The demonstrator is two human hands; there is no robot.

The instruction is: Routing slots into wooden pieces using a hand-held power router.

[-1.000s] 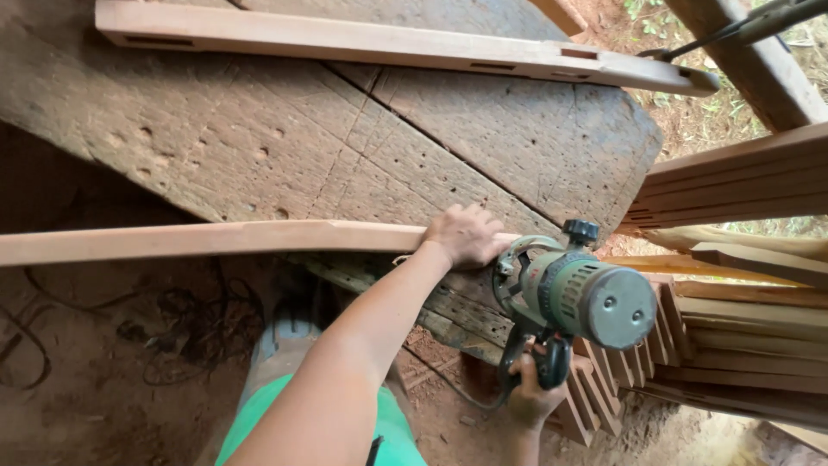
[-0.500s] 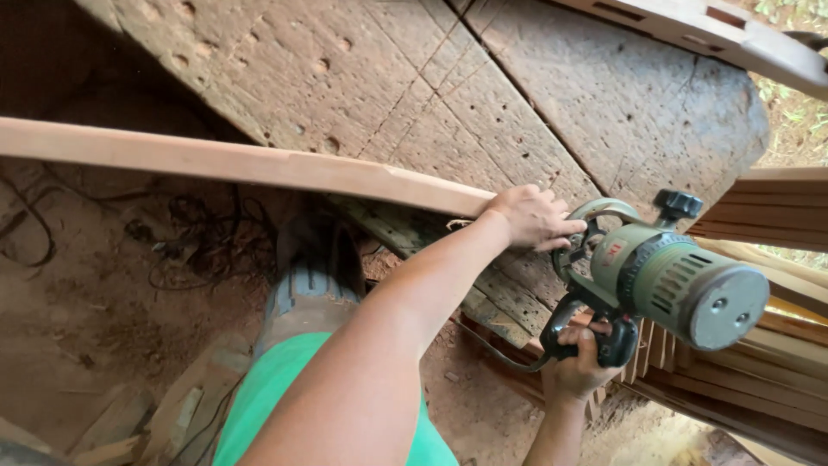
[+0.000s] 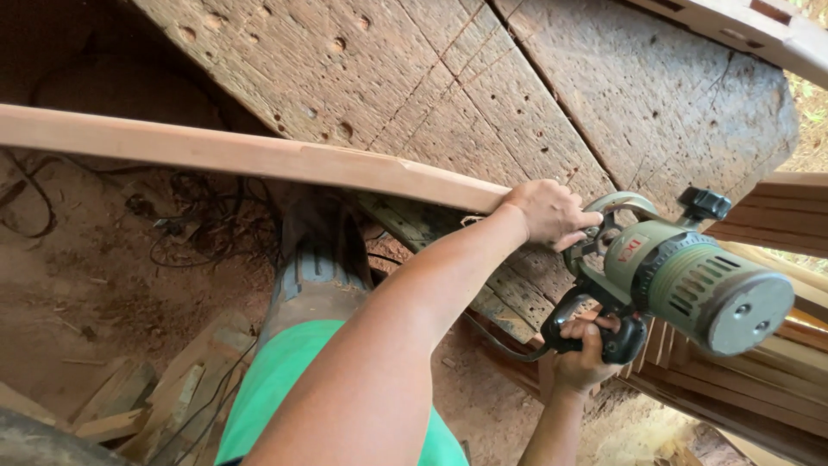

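Observation:
My left hand [image 3: 548, 211] is clamped over a long, pale wooden strip [image 3: 241, 154] that runs from the left edge to the middle of the view. Right beside that hand sits a green, drum-shaped power tool [image 3: 690, 280] with its metal guard touching my fingers. My right hand [image 3: 582, 358] is wrapped around the tool's black handle from below. The strip's end is hidden under my left hand and the tool. Both rest against a rough, weathered wooden slab [image 3: 517, 78] full of holes.
Stacked wooden slats [image 3: 776, 380] lie at the right, under the tool. Another pale timber piece [image 3: 742, 26] crosses the top right corner. Dark cables [image 3: 198, 233] tangle on the red dirt floor, and wood offcuts [image 3: 164, 397] lie at the lower left.
The view has swung, so the slab fills the top and the hands and tool sit further right. Both hands keep their holds on the strip and the tool.

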